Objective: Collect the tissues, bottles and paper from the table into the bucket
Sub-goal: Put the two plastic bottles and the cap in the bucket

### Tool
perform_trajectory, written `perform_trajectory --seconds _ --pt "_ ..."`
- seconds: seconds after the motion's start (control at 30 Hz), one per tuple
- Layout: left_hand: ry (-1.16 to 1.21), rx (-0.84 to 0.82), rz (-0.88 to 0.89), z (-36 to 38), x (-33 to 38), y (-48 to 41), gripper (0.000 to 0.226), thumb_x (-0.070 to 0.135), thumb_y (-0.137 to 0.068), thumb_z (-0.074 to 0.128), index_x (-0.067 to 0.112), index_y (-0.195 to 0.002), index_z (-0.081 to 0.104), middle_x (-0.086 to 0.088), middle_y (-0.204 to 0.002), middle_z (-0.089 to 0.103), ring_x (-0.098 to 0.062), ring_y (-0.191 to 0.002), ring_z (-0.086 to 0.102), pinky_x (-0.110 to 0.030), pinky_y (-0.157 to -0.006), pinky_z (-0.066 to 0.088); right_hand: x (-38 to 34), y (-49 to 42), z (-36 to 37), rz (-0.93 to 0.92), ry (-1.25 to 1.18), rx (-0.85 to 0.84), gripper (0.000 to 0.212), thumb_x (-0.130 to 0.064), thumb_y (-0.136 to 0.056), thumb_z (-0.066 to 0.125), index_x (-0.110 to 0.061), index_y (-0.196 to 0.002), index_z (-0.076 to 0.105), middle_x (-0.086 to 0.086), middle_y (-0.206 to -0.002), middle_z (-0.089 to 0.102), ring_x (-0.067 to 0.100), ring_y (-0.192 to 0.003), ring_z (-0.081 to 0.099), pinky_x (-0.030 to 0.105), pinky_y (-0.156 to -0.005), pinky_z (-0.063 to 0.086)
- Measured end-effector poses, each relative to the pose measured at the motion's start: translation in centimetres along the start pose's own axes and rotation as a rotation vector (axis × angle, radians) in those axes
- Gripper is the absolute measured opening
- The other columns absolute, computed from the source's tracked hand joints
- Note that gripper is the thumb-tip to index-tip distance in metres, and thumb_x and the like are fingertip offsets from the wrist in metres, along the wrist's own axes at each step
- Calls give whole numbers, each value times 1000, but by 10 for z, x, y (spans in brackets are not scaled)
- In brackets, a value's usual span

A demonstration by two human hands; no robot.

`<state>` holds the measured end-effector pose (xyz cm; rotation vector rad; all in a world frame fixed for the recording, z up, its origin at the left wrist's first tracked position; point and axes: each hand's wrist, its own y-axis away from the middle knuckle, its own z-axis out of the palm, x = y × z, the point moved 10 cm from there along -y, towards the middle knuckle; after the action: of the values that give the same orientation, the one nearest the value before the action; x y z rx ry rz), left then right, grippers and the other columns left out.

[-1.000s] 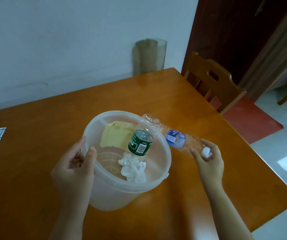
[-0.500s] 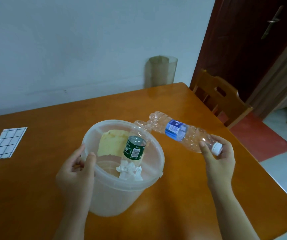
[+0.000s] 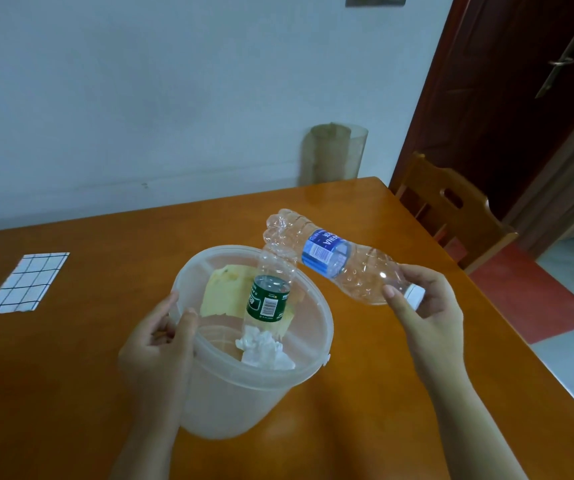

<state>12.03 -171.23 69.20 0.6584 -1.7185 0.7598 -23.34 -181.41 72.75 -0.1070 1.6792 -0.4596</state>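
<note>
The left hand (image 3: 160, 344) is nearest, clamped on the near-left rim of the translucent plastic bucket (image 3: 244, 403), thumb inside the lip and fingers outside, steadying it on the wooden counter (image 3: 70, 393). Inside the bucket lie a crumpled white tissue (image 3: 264, 349), a yellowish sheet of paper (image 3: 223, 299) against the far wall, and a green-labelled bottle (image 3: 270, 296) standing tilted, its clear end poking up past the far rim.

To the right, the right hand (image 3: 424, 306) is closed around the cap end of a crushed clear bottle with a blue label (image 3: 328, 254). The bottle's long axis runs from the white cap (image 3: 413, 296) in the palm up and away to the left, so its crumpled base hangs above the far-right rim, close to the top of the green-labelled bottle; whether they touch I cannot tell. The bucket's mouth lies down and left of this hand, so the drop looks to call for tipping the base downward into the opening, clear of the upright bottle.

Farther left on the counter, well apart from both hands, a checked sheet of paper (image 3: 25, 282) lies flat, not yet collected; the left hand is nearer to it.
</note>
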Motion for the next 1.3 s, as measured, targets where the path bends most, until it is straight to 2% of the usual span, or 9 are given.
perform_trajectory --seconds 0.1,0.23,0.33,0.4,0.53,0.63,0.83,0.93,1.3 --pt "49 14 9 2 3 3 36 19 -75 64 40 -104 63 5 -59 57 3 -47 53 -11 -41 42 -1 0 5 28 -10 -41 30 -36 -67 65 -32 -96 57 -7 -98 63 12 -93 61 18 -73 53" --pt "21 21 -30 3 -1 2 38 14 -76 62 39 -104 62 -1 -66 58 3 -48 52 -27 -50 48 0 -1 10 34 -89 -86 28 -34 -69 66 -30 -95 59 -2 -100 64 16 -94 62 29 -76 53" --pt "28 27 -36 4 -4 1 38 15 -75 62 37 -106 63 7 -63 58 6 -49 52 -22 -47 47 -1 0 15 26 -108 -129 28 -30 -70 66 -24 -96 60 -2 -98 64 11 -90 63 20 -73 53" --pt "29 22 -44 5 -6 1 38 16 -75 62 38 -106 63 14 -60 59 6 -50 53 -25 -49 49 0 1 18 30 -110 -155 28 -28 -71 65 -21 -97 60 -4 -97 64 9 -89 62 18 -73 52" --pt "48 12 -57 6 -11 1 39 14 -74 63 41 -103 62 21 -58 58 3 -48 52 -25 -46 47 1 3 26 47 -104 -215 25 -28 -72 64 -23 -96 61 -12 -93 67 10 -90 62 23 -73 54" --pt "57 9 -64 5 -12 2 38 17 -73 63 46 -97 61 21 -59 58 3 -49 53 -19 -46 47 0 1 32 56 -93 -236 27 -32 -71 64 -22 -96 61 -7 -94 66 12 -91 62 28 -75 54" --pt "46 36 -73 3 -12 2 38 16 -74 65 45 -98 60 26 -59 59 4 -48 54 -33 -52 51 -17 -6 46 -17 -69 -222 33 -27 -69 67 -20 -100 60 -4 -104 64 10 -96 61 21 -79 52" --pt "46 46 -53 2 -8 0 40 13 -75 64 45 -97 59 25 -57 59 2 -47 54 -33 -45 51 -22 -7 53 -29 -86 -259 35 -26 -69 67 -17 -102 60 -1 -107 65 10 -98 61 22 -78 53" --pt "55 44 -5 0 0 0 37 15 -76 65 32 -108 63 8 -66 59 5 -50 53 -17 -44 45 17 3 71 117 53 -401 40 -42 -63 67 -26 -99 60 -10 -97 65 5 -89 61 27 -72 55"
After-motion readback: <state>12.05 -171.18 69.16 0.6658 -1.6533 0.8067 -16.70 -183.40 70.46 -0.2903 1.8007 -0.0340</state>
